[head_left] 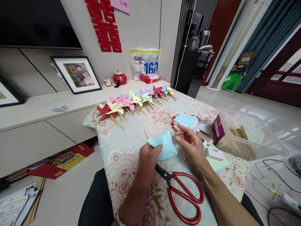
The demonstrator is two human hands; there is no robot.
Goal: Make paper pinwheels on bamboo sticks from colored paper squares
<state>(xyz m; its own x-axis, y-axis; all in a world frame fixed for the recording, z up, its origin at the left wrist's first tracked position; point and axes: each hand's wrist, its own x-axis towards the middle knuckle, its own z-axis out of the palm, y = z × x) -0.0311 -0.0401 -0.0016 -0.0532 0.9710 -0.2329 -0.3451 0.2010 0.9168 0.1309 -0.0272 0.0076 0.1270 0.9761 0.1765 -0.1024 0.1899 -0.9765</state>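
"Where was the pale-blue paper square (168, 146)?"
"Pinched in my left hand (149, 156), over the flower-clothed bench (127, 141). Whether my right hand (191, 146) gripped anything, I couldn't tell."
"Any writing?"
"The clear plastic bag (146, 62) read '160'."

blue paper (167, 147): we lose one edge under the fingers of our left hand (150, 155).
thin stick (146, 134): its lower end is hidden from us.
right hand (191, 142): we cannot tell what, if anything, its fingers pinch.
scissors (167, 176): our left hand covers the blade tips.
pinwheels (135, 99): they overlap too much for us to count.
plastic tub (263, 153): its cloudy wall blurs the lower sticks (235, 145).
white box (214, 153): print too small for us to read.
dark screen (39, 25): cut off by the top and left edges.
pink sheet (121, 4): cut off at the top.
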